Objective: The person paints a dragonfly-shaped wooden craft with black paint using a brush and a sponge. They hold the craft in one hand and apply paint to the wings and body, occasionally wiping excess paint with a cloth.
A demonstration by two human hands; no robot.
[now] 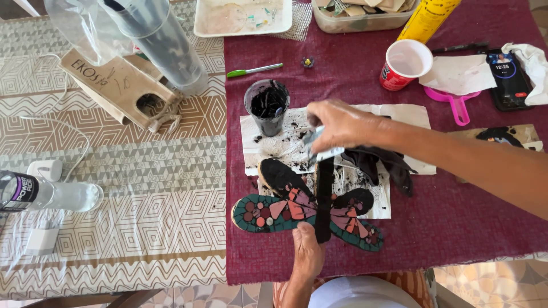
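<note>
A butterfly-shaped mosaic piece (274, 211) with teal, pink and red tiles lies on the maroon cloth (434, 217); black grout covers its upper wings and body. My left hand (307, 251) presses on its lower edge by the body. My right hand (337, 124) hovers above the upper part, gripping a small metal spatula (321, 149) smeared with black grout. A dark cup of black grout (267, 106) stands just left of that hand on stained white paper (268, 148). A black rag (382, 162) lies under my right forearm.
A red-and-white cup (404, 64), pink scoop (454, 105), phone (508, 80), green pen (254, 70), white tray (242, 17) and yellow can (427, 18) sit behind. On the patterned cloth to the left lie a wooden birdhouse (123, 88), clear cylinder (165, 48) and water bottle (45, 194).
</note>
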